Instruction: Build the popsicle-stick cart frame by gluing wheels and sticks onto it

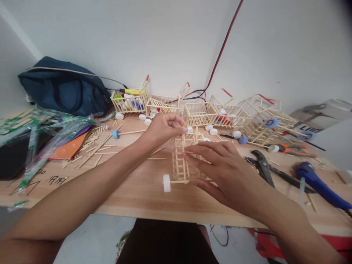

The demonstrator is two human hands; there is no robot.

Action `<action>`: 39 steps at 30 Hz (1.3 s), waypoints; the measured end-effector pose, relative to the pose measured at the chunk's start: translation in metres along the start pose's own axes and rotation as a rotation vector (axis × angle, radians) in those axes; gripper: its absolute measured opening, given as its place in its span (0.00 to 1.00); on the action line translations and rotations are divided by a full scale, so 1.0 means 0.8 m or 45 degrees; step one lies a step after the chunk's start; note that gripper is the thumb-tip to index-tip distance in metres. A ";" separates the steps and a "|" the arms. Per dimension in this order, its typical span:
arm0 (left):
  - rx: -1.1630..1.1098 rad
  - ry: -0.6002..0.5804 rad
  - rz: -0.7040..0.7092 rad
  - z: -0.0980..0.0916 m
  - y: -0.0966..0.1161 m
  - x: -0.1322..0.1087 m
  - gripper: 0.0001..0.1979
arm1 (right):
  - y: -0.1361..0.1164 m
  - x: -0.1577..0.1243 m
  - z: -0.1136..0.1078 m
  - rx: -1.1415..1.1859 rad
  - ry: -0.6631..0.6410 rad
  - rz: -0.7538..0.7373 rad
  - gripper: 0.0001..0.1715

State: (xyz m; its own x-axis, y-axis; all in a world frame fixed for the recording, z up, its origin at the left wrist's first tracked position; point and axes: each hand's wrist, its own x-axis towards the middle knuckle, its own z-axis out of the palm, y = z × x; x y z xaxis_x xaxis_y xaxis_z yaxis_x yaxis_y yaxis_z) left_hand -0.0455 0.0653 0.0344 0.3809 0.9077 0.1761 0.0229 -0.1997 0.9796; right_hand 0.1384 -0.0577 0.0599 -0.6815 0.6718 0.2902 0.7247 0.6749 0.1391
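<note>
A miniature cart of thin wooden sticks lies on the table before me, with a white bottle-cap wheel on the axle stick at its near end. My left hand is at the cart's far end, thumb and forefinger pinched together on the tip of a wooden stick that runs lengthwise over the frame. Over the cart's right side lies my right hand, fingers stretched out, fingertips touching the sticks. It hides much of that side.
Several stick carts line the wall, some holding bottle caps. At left are a blue bag, loose sticks and plastic wrappers. Pliers, orange-handled pliers and a blue glue gun lie at right.
</note>
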 end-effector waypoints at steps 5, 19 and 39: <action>0.022 0.008 -0.013 -0.001 0.001 0.000 0.11 | 0.000 0.000 0.000 0.002 -0.001 0.007 0.20; 0.078 0.034 0.000 -0.004 -0.001 0.004 0.13 | -0.002 0.002 -0.002 -0.004 -0.012 0.013 0.20; 0.156 0.012 0.045 -0.006 0.003 0.004 0.14 | -0.004 0.002 -0.003 0.005 -0.019 0.024 0.20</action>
State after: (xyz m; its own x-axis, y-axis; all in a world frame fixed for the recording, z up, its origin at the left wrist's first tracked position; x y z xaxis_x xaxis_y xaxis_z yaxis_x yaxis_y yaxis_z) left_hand -0.0488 0.0696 0.0376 0.3747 0.9027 0.2117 0.1229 -0.2747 0.9537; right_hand 0.1348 -0.0596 0.0623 -0.6694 0.6888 0.2784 0.7368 0.6635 0.1300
